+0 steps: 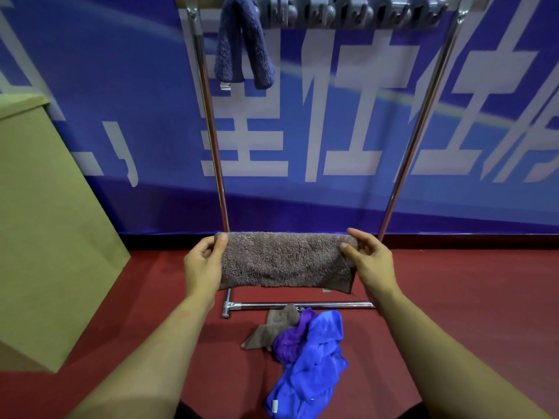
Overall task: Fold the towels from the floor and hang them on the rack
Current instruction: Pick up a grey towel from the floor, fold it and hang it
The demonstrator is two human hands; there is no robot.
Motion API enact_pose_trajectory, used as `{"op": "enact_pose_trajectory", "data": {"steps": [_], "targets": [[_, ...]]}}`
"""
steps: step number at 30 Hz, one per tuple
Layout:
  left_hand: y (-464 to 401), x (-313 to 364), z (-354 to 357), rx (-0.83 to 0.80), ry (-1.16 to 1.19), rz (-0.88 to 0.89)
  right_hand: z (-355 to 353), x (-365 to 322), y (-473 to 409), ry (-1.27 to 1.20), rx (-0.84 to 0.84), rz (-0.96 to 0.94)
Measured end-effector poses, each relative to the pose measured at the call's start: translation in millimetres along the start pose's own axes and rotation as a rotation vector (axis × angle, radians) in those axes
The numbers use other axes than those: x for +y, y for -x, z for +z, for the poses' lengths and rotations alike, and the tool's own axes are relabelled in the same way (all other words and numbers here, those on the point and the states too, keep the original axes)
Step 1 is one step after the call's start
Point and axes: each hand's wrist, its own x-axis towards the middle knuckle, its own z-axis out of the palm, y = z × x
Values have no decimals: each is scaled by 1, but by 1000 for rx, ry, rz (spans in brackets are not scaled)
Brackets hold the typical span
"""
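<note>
Red floor (pixel 453 297) meets a blue banner (pixel 332 207); both hands' fingers (pixel 222 237) pinch a brown towel (pixel 284 261).

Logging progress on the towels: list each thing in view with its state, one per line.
Brown towel: folded, held up between both hands.
Left hand: grips its left end.
Right hand: pinches its right end.
Dark blue towel: hung on the rack.
Floor pile: unfolded, crumpled.

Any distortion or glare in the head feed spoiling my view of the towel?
Head view: wide-angle bending bows the chrome metal rack's uprights outward; soft glare streaks them; the folded brown terry towel held between left hand and right hand stays sharp and evenly lit.
</note>
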Motion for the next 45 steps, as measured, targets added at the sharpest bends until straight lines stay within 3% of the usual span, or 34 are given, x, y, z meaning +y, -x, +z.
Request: {"op": "enact_pose_trajectory", "data": {"steps": [7,16,23,29,36,45], "targets": [[3,1,1,-89,-116,52,1,4,-4,-40,61,53],[1,0,-2,-53,-229,172,9,13,-6,-255,-80,421],[5,7,4,-2,-170,98,6,17,-9,-42,0,110],[1,-3,7,-76,-57,-83,2,11,-3,62,98,4],[6,7,7,-50,-275,160,4,-3,7,311,173,-218],[8,11,7,-2,-250,207,13,-10,5,203,186,-199]]}}
